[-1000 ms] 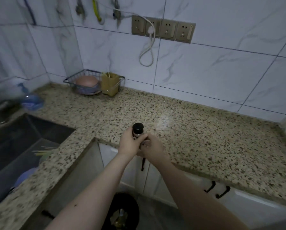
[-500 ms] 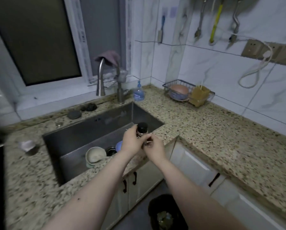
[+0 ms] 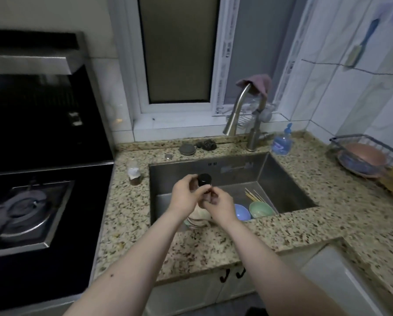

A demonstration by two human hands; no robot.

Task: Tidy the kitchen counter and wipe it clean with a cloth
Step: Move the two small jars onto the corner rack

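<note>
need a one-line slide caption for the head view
Both hands, left and right, hold a black-capped jar above the sink, cloth draped over the faucet.

Head view, angled down, sink [image 3: 282,176] near

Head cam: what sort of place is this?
Most likely a home kitchen: a steel sink with bowls in it, a gas hob to its left, and a speckled stone counter.
</note>
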